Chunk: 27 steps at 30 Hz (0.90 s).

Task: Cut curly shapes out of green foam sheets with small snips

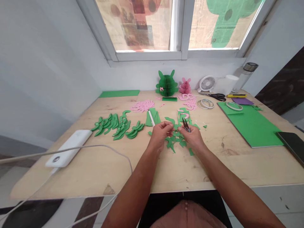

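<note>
My left hand [161,134] is closed in a pinch, and a curved green paper piece [170,120] shows at its fingertips. Close beside it, my right hand [193,137] is closed round small scissors [186,124], whose dark blades point up and away from me. Green paper scraps [174,141] lie scattered under and around both hands. Just beyond the left hand, a white pen-like tool [151,118] rests on green paper sheets [155,115]. Behind the scissors are more green cut sheets [188,113] with a pink scrap on them.
Green cut-outs [121,126] and pink cut-outs [142,106] lie in piles at left. Green and pink paper figures [167,85] stand by the wall. A fan [207,83], black scissors [216,96], tape rolls [205,104], green card [256,126] and phone [292,145] sit right. A cabled power bank [71,148] lies left.
</note>
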Each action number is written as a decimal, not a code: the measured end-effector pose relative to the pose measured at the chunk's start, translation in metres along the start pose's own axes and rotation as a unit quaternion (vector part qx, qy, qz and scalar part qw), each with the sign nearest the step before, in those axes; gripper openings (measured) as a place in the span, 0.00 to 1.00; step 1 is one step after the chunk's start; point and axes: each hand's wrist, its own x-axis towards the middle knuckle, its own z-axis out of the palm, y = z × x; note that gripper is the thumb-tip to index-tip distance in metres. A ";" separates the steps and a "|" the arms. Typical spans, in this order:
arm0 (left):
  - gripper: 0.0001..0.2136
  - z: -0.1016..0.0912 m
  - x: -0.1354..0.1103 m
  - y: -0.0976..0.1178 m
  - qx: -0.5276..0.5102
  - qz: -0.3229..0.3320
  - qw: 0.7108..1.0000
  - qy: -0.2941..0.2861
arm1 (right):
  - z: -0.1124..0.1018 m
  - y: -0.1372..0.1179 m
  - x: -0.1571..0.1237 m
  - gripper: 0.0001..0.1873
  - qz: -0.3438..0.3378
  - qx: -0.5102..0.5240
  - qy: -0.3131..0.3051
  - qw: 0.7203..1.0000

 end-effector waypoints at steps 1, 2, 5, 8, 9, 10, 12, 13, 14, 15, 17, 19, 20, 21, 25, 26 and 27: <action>0.11 0.000 0.000 0.000 0.000 0.000 1.000 0.001 | 0.000 0.000 0.000 0.17 0.003 0.005 0.000 1.000; 0.11 0.000 0.000 0.000 0.000 -0.001 1.000 0.001 | 0.000 -0.001 0.000 0.17 0.007 0.012 -0.001 1.000; 0.11 0.000 0.001 0.000 0.000 0.000 1.000 0.003 | 0.000 -0.005 -0.002 0.18 0.028 0.046 -0.002 0.999; 0.11 -0.001 0.001 0.000 -0.001 0.003 1.000 0.004 | 0.001 -0.011 -0.004 0.19 0.058 0.082 -0.002 0.995; 0.11 -0.001 0.001 0.000 -0.002 0.004 1.000 0.005 | 0.001 -0.013 -0.004 0.19 0.066 0.092 -0.004 0.994; 0.11 -0.001 0.002 -0.001 -0.004 0.003 1.000 0.006 | 0.001 -0.014 -0.005 0.20 0.072 0.102 -0.006 0.992; 0.12 -0.001 0.002 -0.001 -0.006 0.003 1.000 0.007 | 0.001 -0.015 -0.005 0.20 0.078 0.120 -0.014 0.990; 0.12 -0.001 0.002 -0.002 -0.007 0.003 1.000 0.006 | 0.001 -0.015 -0.005 0.20 0.079 0.127 -0.018 0.989; 0.12 -0.001 0.002 -0.002 -0.006 0.003 1.000 0.006 | 0.000 -0.015 -0.004 0.20 0.081 0.134 -0.021 0.988; 0.13 -0.002 0.003 -0.002 -0.006 0.004 1.000 0.006 | 0.000 -0.014 -0.004 0.20 0.082 0.139 -0.025 0.987; 0.13 -0.002 0.003 -0.002 -0.005 0.004 1.000 0.008 | -0.001 -0.013 -0.003 0.21 0.083 0.149 -0.031 0.985; 0.13 -0.002 0.002 -0.002 -0.004 0.006 1.000 0.013 | -0.003 -0.012 -0.003 0.23 0.082 0.154 -0.041 0.984; 0.13 -0.002 0.002 -0.002 -0.004 0.007 1.000 0.015 | -0.003 -0.011 -0.003 0.24 0.082 0.154 -0.047 0.984; 0.13 -0.002 0.002 -0.002 -0.004 0.008 1.000 0.016 | -0.004 -0.011 -0.003 0.25 0.083 0.152 -0.052 0.984; 0.13 -0.001 0.002 -0.001 -0.006 0.010 1.000 0.022 | -0.003 -0.012 -0.003 0.25 0.084 0.145 -0.059 0.984; 0.13 -0.001 0.002 -0.001 -0.007 0.011 1.000 0.024 | -0.003 -0.012 -0.004 0.24 0.083 0.145 -0.060 0.984; 0.13 -0.001 0.002 -0.001 -0.009 0.013 1.000 0.025 | -0.002 -0.012 -0.004 0.24 0.082 0.145 -0.061 0.984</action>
